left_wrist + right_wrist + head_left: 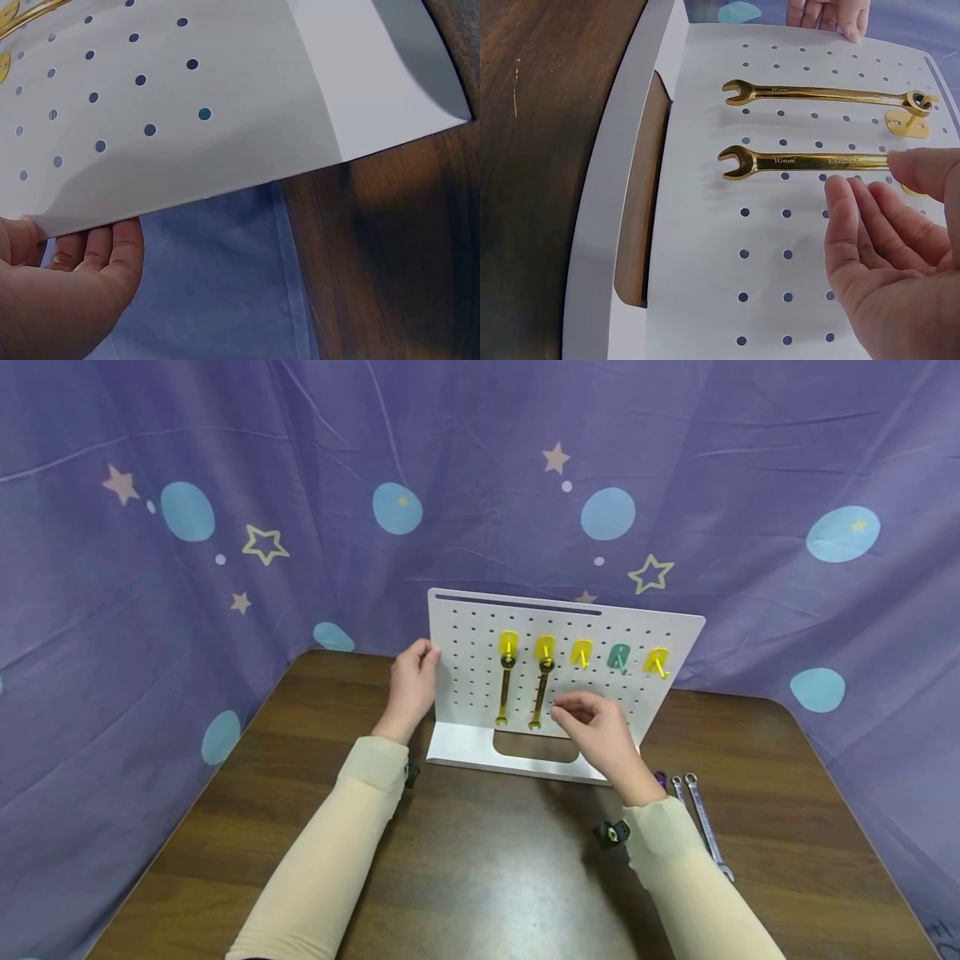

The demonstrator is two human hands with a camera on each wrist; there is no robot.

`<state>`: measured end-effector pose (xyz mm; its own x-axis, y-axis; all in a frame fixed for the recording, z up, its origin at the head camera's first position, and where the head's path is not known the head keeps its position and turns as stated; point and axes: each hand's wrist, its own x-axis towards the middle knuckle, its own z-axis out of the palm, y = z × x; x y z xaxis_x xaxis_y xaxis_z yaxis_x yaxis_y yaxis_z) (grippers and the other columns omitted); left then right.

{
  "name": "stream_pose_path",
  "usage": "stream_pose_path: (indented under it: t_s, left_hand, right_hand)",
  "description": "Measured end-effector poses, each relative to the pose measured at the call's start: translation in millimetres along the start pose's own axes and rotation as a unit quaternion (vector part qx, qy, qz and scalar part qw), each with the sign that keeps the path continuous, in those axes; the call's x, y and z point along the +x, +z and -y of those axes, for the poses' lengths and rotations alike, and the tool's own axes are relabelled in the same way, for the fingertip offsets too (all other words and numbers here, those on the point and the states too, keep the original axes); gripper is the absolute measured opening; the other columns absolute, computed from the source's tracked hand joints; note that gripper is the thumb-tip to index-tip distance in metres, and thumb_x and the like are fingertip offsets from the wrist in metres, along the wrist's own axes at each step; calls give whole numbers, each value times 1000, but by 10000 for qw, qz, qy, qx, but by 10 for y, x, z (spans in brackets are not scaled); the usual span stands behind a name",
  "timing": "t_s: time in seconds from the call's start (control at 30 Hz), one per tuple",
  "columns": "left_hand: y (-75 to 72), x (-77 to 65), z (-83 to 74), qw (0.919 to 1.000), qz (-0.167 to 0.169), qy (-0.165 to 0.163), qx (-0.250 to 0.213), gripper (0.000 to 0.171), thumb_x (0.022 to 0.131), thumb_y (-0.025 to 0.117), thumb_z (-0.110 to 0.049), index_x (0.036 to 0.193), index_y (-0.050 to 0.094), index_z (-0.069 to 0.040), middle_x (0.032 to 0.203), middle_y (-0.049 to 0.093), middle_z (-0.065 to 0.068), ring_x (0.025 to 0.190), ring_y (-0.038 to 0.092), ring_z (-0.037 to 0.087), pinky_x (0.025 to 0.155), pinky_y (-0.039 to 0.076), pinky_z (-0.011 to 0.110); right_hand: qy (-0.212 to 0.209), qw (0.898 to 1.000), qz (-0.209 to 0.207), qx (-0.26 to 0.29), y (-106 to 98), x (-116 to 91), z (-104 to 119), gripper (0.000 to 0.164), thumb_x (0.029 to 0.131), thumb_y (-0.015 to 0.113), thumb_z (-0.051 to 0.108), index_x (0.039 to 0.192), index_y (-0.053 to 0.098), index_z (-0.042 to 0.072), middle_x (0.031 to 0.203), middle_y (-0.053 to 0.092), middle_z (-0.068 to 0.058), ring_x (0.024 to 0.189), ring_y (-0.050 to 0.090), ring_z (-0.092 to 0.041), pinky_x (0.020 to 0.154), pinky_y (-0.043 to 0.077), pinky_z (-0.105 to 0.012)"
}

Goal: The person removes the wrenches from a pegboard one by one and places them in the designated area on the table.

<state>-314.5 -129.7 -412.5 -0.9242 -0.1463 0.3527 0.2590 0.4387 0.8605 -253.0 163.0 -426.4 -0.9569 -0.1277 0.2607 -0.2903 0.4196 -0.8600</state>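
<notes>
A white pegboard stand [472,685] stands upright on the table. My left hand [412,681] grips its left edge, thumb on the front and fingers behind, as the left wrist view shows. Two gold combination wrenches hang by their ring ends from yellow hooks: an outer wrench [505,693] and an inner wrench [540,695] marked 10mm. Just right of the inner wrench is my right hand [592,727], fingers loosely bent and nothing between thumb and fingertips. In the right wrist view the thumb of this hand [900,255] overlaps the inner wrench's upper end.
Right of the hung wrenches are a yellow hook [581,653], a green hook [618,657] and another yellow hook [657,662]. On the table by my right forearm lie a long silver wrench [705,822], a shorter silver wrench [678,787] and a purple tool [661,778], partly hidden.
</notes>
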Motion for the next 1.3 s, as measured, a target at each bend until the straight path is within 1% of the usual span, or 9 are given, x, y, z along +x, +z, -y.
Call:
stream_pose_path:
  t_s: [0.2, 0.33, 0.47, 0.57, 0.8, 1.0, 1.3]
  left_hand:
    - [-13, -10, -15, 10000, -12, 23, 42, 21, 108, 52, -16, 103, 64, 0, 91, 63, 16, 80, 52, 25, 68, 42, 37]
    - [-8, -19, -14, 10000, 50, -2, 51, 21, 109, 51, -16, 104, 64, 0, 87, 61, 16, 77, 51, 25, 66, 42, 36]
    - [-9, -24, -18, 10000, 51, -7, 52, 21, 108, 51, -16, 103, 64, 0, 83, 58, 15, 76, 50, 25, 65, 41, 36]
    - [-6, -15, -7, 9999, 15, 5, 107, 21, 108, 52, -16, 102, 64, -1, 84, 58, 14, 76, 51, 24, 66, 42, 36]
    - [-5, -7, 10, 9999, -17, 3, 136, 20, 108, 53, -16, 101, 64, -1, 86, 60, 14, 78, 52, 25, 67, 43, 36]
    - [1, 5, 17, 9999, -28, 3, 133, 21, 108, 53, -17, 101, 65, -1, 87, 60, 14, 78, 52, 25, 67, 43, 36]
    - [1, 5, 14, 9999, -38, 5, 123, 21, 108, 53, -16, 101, 65, 0, 86, 60, 14, 78, 52, 25, 68, 43, 36]
  right_hand:
    - [-21, 10000, 46, -6, 16, 46, 14, 20, 97, 73, 16, 113, 74, 3, 105, 72, -4, 94, 68, -19, 83, 55, -39]
    - [-58, 10000, 29, 20, 28, 70, 18, 18, 96, 73, 14, 112, 74, 4, 105, 73, -4, 93, 68, -19, 84, 55, -39]
    - [-141, 9999, 25, 4, 51, 94, 22, 18, 96, 74, 15, 111, 74, 5, 103, 73, -3, 92, 68, -18, 82, 55, -38]
    - [-182, 9998, 5, -23, 70, 121, 26, 18, 96, 74, 15, 110, 74, 6, 102, 73, -3, 91, 68, -18, 81, 55, -37]
    - [-171, 9998, -33, -115, 104, 182, 68, 19, 96, 74, 14, 112, 74, 4, 105, 72, -6, 95, 68, -21, 86, 54, -39]
    - [-121, 9999, -17, -56, 125, 210, 66, 19, 96, 73, 12, 112, 74, 3, 105, 72, -7, 95, 68, -22, 85, 55, -40]
    - [-193, 9997, -31, -134, 149, 246, 65, 17, 97, 73, 12, 110, 74, 2, 104, 73, -8, 93, 69, -22, 83, 55, -40]
